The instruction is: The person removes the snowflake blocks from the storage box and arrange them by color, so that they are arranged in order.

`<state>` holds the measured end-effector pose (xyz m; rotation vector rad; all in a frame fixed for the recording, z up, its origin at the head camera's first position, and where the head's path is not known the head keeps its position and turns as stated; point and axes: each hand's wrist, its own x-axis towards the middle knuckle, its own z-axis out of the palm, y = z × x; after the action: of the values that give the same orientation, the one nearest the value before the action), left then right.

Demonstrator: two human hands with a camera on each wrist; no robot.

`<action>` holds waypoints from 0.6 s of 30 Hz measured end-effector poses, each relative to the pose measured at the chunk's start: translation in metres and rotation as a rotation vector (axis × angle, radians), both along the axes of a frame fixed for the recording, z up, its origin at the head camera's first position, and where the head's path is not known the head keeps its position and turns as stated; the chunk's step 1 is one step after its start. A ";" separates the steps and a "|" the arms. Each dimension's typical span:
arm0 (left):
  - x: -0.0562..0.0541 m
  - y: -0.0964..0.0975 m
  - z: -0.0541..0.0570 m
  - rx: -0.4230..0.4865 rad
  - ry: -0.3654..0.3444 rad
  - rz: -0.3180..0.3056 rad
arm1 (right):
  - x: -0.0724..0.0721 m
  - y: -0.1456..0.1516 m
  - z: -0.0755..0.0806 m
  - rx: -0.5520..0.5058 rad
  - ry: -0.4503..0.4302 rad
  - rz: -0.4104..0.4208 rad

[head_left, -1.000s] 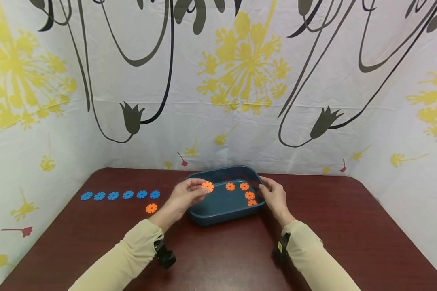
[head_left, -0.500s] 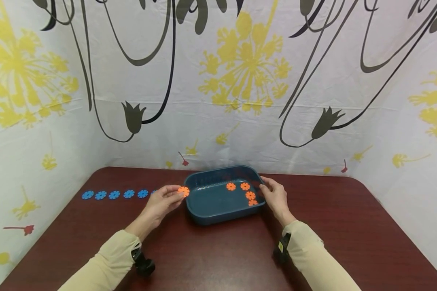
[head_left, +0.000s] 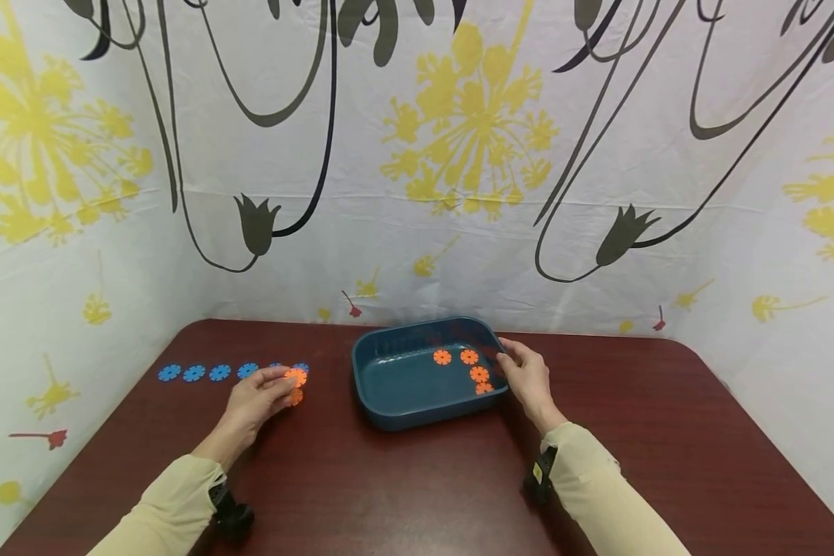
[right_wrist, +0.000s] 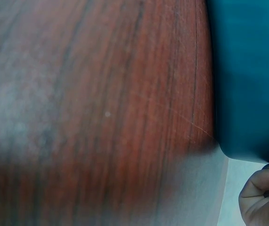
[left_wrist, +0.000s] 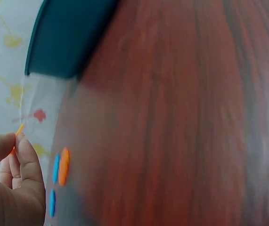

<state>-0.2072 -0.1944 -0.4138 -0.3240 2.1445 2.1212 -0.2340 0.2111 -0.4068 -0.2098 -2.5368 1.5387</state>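
1. Two cream sleeves (head_left: 163, 506) rise from the bottom of the head view, my left forearm leaning rightward from the lower left, my right leaning leftward from the lower right; each wrist wears a black device (head_left: 231, 516).
2. My left hand (head_left: 250, 403), left of centre, points rightward, thumb and fingertips pinching an orange disc (head_left: 300, 376); the left wrist view shows it edge-on, lower left.
3. Directly below it in the head view, a second orange disc (head_left: 296, 398) lies on the dark red table (head_left: 403, 494).
4. My right hand (head_left: 527, 380), right of centre, reaches up and left, gripping the right end of the blue tray (head_left: 417, 421).
5. Four orange discs (head_left: 479, 374) lie in its right half.
6. Six blue discs (head_left: 220, 372) form a row at left, partly behind my left fingers.
7. Flowered cloth (head_left: 472, 259) stands behind.
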 end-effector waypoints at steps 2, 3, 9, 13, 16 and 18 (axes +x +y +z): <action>0.001 -0.009 -0.003 -0.025 0.001 0.016 | -0.001 0.000 0.000 -0.001 -0.001 0.001; 0.001 -0.013 -0.005 -0.034 0.002 0.022 | -0.001 0.000 -0.001 -0.003 -0.002 0.003; 0.002 -0.032 -0.011 -0.091 0.003 0.049 | 0.000 0.000 0.000 0.003 -0.001 0.009; 0.003 -0.038 -0.014 -0.142 0.008 0.053 | 0.001 -0.001 0.000 0.010 -0.002 0.008; 0.002 -0.041 -0.016 -0.194 0.018 0.057 | 0.001 -0.001 0.000 0.009 -0.002 0.006; 0.002 -0.042 -0.016 -0.225 0.028 0.059 | 0.001 -0.002 0.001 0.007 -0.002 0.007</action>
<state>-0.2048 -0.2360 -0.4299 -0.3841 2.4240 1.9257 -0.2327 0.2096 -0.4060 -0.2016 -2.5470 1.5331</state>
